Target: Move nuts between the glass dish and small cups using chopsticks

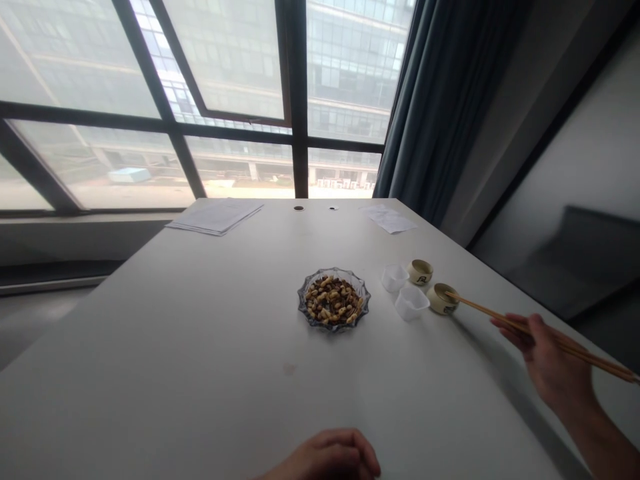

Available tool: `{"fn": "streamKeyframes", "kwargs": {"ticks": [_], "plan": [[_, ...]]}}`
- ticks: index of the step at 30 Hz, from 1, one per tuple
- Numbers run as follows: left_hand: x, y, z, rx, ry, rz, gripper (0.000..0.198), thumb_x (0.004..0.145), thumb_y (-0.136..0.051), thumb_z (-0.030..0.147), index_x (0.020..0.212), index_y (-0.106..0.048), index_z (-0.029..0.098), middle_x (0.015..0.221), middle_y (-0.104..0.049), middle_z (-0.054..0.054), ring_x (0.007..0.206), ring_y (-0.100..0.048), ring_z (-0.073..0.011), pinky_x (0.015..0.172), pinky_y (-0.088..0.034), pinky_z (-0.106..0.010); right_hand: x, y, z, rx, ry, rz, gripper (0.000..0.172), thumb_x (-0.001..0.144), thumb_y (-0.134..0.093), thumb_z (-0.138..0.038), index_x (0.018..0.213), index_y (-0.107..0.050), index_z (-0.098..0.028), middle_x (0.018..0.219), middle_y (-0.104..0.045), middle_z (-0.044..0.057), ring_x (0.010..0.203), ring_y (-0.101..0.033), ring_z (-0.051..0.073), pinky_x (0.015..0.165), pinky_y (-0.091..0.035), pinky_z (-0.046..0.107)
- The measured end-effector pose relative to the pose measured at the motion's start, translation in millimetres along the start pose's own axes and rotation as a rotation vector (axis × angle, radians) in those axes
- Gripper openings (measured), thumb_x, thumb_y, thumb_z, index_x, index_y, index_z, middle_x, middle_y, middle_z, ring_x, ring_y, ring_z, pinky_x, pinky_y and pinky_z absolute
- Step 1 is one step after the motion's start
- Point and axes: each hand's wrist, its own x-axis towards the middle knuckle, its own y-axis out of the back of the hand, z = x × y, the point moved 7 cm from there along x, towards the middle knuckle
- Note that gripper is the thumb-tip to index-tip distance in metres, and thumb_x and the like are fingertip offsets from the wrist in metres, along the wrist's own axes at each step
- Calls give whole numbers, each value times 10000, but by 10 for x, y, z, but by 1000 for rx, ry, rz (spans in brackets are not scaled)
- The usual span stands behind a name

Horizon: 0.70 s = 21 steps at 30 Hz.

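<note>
right hand [553, 360] has a firm grip on the long wooden chopsticks [565, 343], pinched well back from the tips, arm coming in from the right side of the bench [150, 333]. the tips sit right at the rim of a small ceramic cup [443, 298]. a hold that far back gives reach, but the fingers need to stay steady. left hand [325, 457] lies curled at the near edge, grip loosely closed on nothing i can see. a glass dish [367, 300] of peanuts [333, 300] sits mid-bench, two clear plastic cups [411, 303] just beside it.
</note>
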Motion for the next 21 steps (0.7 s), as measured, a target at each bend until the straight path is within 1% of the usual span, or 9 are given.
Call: {"fn": "streamKeyframes", "kwargs": {"ticks": [2,5,8,10,13,15,17,19,21], "plan": [[19,14,-18,33,35,-43,414,726,-831,446,922,-723,98,808,-643,-81,731,-543,-173,683,-348,-261,-3,59,88,-6,-29,8,448,706,-859,-539,808,-767,-113,761,-776,110,697,-784,218,682,-649,203],[48,52,-16,25,28,-58,417,723,-838,450,911,-715,99,800,-660,-91,717,-556,-170,677,-355,-260,-29,133,98,-20,-22,1,445,724,-847,-534,828,-763,-109,765,-776,120,697,-784,229,693,-655,226],[64,56,-27,0,25,-65,384,732,-833,418,917,-722,100,781,-671,-89,702,-564,-166,671,-362,-255,-53,214,9,-47,14,5,401,773,-815,-508,838,-760,-116,763,-775,116,682,-781,219,704,-655,233],[57,25,-30,-4,23,-81,345,742,-822,395,912,-730,109,768,-676,-83,695,-569,-168,667,-367,-253,-72,238,-72,-52,39,10,364,801,-795,-483,828,-758,-122,761,-774,108,669,-778,205,708,-653,224],[27,-35,-14,-20,-8,-72,290,770,-788,370,907,-742,119,754,-676,-75,687,-567,-164,653,-365,-246,-136,156,-198,-45,68,0,345,823,-779,-474,829,-761,-129,755,-773,106,674,-779,205,708,-654,224],[3,-59,4,-43,-46,-33,256,790,-757,348,908,-749,120,750,-673,-70,676,-557,-155,638,-357,-237,-225,-10,-287,-44,95,-38,346,836,-771,-482,853,-765,-137,768,-777,105,692,-782,213,696,-658,231],[-16,-80,0,-60,-61,-9,240,793,-740,327,908,-751,117,758,-679,-74,678,-558,-154,636,-359,-234,-358,-278,-369,-54,124,-115,346,858,-756,-487,888,-771,-143,793,-783,107,719,-786,223,680,-662,247],[-23,-89,-14,-63,-61,-5,252,784,-745,331,908,-749,111,767,-685,-82,686,-566,-158,641,-366,-237,-531,-635,-414,-77,138,-230,346,890,-731,-482,924,-776,-141,818,-789,118,748,-789,239,681,-667,277],[-18,-70,-20,-63,-64,-1,281,779,-759,359,912,-744,112,776,-686,-83,692,-565,-160,645,-368,-238,-726,-1045,-415,-105,152,-377,356,917,-701,-482,939,-778,-135,827,-793,126,744,-788,243,689,-667,301]]}}
